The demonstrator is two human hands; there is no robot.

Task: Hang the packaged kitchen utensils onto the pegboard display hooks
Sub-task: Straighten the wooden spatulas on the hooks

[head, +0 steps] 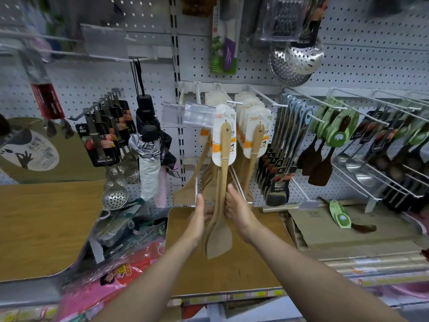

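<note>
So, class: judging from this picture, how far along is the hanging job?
Done: carded wooden spatulas already fill the neighbouring hook. In hand: left hand and right hand hold a bundle of spatulas, top card at the hook. Left: a green-carded utensil lies on the shelf.

Both hands, left (199, 213) and right (235, 209), hold a bundle of carded pale wooden spatulas (220, 205) below the white pegboard (362, 66); its card seems hooked at twelve o'clock.

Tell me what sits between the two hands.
In the head view, the bundle of wooden spatulas hangs between the left hand and right hand, both pressed against its sides; the card headers are up at the hook.
</note>
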